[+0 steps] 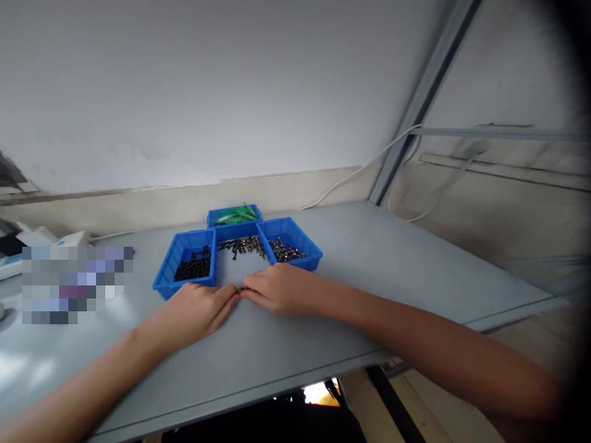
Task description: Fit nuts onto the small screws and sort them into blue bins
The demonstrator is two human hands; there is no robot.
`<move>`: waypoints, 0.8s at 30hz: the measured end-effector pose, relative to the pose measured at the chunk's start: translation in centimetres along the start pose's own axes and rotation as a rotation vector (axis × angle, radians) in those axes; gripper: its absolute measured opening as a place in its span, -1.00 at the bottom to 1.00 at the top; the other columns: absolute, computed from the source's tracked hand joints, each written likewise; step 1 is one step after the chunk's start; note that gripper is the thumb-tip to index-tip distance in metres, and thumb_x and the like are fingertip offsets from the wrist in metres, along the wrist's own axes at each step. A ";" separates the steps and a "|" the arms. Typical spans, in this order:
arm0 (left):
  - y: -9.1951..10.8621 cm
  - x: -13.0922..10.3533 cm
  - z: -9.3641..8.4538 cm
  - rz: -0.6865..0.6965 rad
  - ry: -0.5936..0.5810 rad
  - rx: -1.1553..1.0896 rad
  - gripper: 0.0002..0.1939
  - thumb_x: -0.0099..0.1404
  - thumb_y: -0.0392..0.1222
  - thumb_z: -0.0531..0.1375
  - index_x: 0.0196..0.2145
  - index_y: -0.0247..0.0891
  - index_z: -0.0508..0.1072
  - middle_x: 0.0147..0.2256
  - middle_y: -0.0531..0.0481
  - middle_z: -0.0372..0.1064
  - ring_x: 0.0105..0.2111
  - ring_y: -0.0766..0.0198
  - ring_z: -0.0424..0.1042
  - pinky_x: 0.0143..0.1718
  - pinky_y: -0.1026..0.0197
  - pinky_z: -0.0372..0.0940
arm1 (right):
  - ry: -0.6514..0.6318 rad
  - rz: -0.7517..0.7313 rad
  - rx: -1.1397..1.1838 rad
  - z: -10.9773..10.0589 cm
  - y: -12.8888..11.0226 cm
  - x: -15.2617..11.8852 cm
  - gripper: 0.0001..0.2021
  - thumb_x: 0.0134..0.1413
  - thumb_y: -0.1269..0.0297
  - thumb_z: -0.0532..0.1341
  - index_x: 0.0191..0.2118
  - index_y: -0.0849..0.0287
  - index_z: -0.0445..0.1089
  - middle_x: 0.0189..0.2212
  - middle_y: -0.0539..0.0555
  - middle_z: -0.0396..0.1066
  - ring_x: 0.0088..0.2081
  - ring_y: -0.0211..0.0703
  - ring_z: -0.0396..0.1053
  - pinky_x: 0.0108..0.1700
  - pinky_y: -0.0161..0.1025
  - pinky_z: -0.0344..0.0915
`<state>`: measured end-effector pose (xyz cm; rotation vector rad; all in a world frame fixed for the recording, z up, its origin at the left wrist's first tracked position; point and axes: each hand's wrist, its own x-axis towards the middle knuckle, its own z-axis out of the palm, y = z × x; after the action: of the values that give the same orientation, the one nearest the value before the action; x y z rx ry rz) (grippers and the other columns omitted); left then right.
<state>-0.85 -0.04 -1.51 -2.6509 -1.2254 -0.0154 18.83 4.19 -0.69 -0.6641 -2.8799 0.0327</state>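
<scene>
Blue bins point(184, 245) border loose parts point(252, 244) on the desk point(392, 258); left hand point(196, 311) and right hand point(277, 288) meet, fingers point(228, 291) pinched on a tiny piece point(239, 290).

Left grip point(198, 311) and right grip point(279, 289) pinch close together.

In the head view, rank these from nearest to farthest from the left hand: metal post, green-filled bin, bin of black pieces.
1. bin of black pieces: beside the left hand
2. green-filled bin: farther back, centre
3. metal post: far right
</scene>
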 end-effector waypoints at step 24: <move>-0.1 -0.2 0.0 0.039 0.144 -0.063 -0.67 0.38 -0.18 -0.16 -0.35 -0.27 0.34 -0.52 0.03 0.33 -0.51 0.29 0.39 -0.49 0.26 0.25 | -0.014 0.063 0.017 0.2 0.1 -0.2 -0.77 0.16 0.26 -0.03 -0.37 0.21 0.31 -0.55 0.05 0.36 -0.53 -0.26 0.25 -0.51 -0.31 0.00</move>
<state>-1.02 -0.14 -1.54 -2.6733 -1.1453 -0.2377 19.01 4.14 -0.94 -0.7545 -2.8680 0.0705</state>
